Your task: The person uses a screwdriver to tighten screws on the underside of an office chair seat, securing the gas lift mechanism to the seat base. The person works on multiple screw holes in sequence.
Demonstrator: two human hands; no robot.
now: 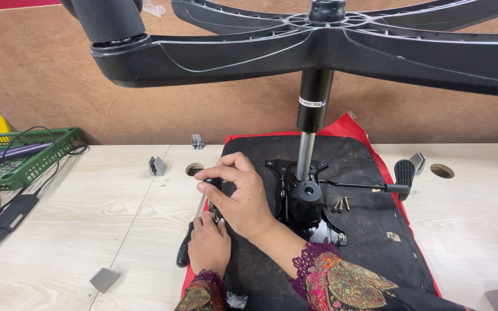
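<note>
— What's on the bench?
— An upturned chair seat (353,230), black star base (318,52) overhead.
— And the hands?
— Left hand (208,245) wraps a screwdriver handle (184,249) at the seat's left edge; right hand (238,193) pinches its shaft (202,205), fingers curled.

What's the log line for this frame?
left hand: on screwdriver | right hand: pinching small part | seat: underside up | screws: loose

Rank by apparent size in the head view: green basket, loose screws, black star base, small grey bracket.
1. Black star base, though nearest the camera.
2. Green basket, partly cut off.
3. Small grey bracket.
4. Loose screws.
</note>
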